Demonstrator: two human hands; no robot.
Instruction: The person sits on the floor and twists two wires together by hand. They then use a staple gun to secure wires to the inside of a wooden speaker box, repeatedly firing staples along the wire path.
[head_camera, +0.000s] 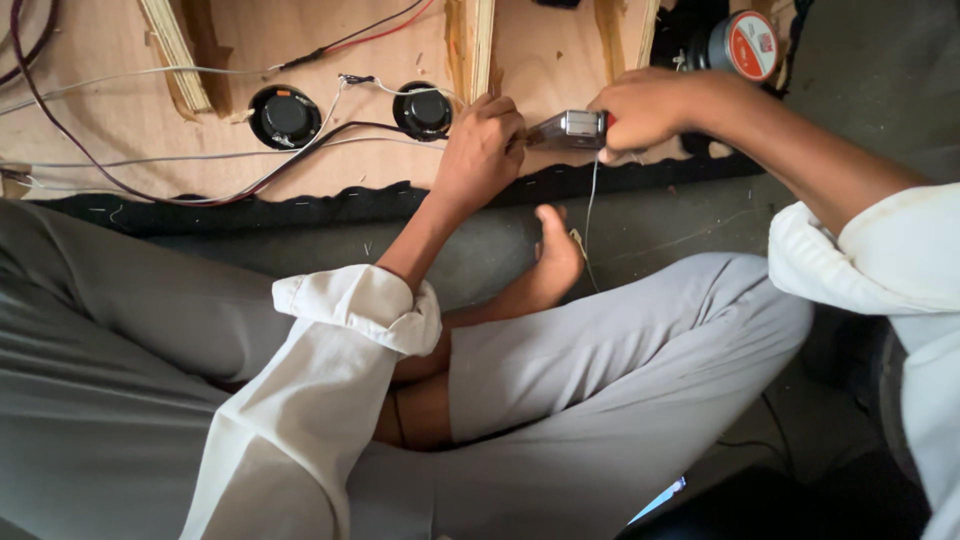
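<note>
My right hand (645, 105) grips a small metal tool (568, 129) with a silver body, held level over the edge of a plywood panel (120, 110). My left hand (485, 150) is closed in a fist right beside the tool's tip, fingers pinched on something too small to make out. A thin pale wire (592, 200) hangs down from under the tool. Two round black speaker units (285, 115) (423, 110) are set in the panel to the left of my hands. Black fabric edging (330, 205) runs along the panel's near edge.
Red, black, white and maroon wires (150, 185) trail across the panel. Wooden battens (478, 45) stand glued on it. A roll with a red and white label (745, 42) lies at the top right. My crossed legs and bare foot (555, 260) rest on the grey floor.
</note>
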